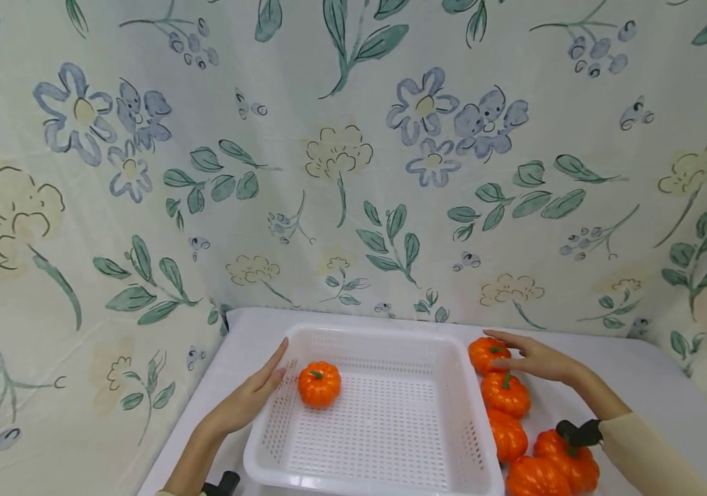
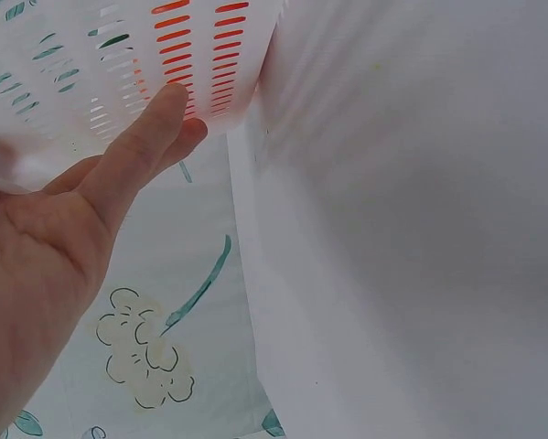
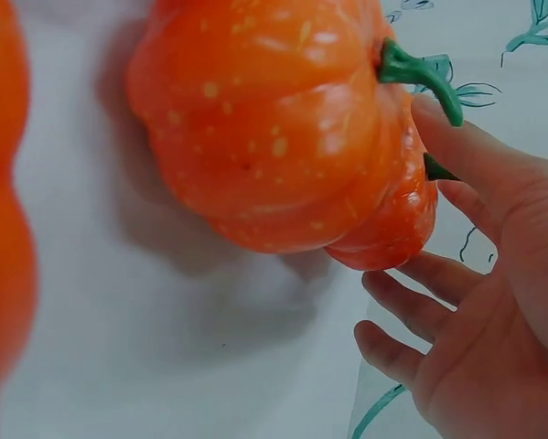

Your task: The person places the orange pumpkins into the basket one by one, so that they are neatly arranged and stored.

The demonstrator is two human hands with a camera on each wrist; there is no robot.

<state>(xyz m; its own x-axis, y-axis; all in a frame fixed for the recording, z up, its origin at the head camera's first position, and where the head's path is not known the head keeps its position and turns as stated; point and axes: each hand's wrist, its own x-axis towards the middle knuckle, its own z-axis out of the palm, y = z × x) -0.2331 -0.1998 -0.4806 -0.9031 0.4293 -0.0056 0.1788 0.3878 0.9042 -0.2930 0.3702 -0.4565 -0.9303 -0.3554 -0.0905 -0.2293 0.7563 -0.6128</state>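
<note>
Right of the basket, the right hand is spread around the rearmost pumpkin (best cupped evenly); the left hand, fingers extended, touches the basket's left side.

1 head view, high, facing forward and down over white basket and worktop; 2 wrist views close in: left at basket's outer wall, right on pumpkins; head shares basket with left, pumpkins with right.

white table: basket, orange pumpkins alongside
</note>
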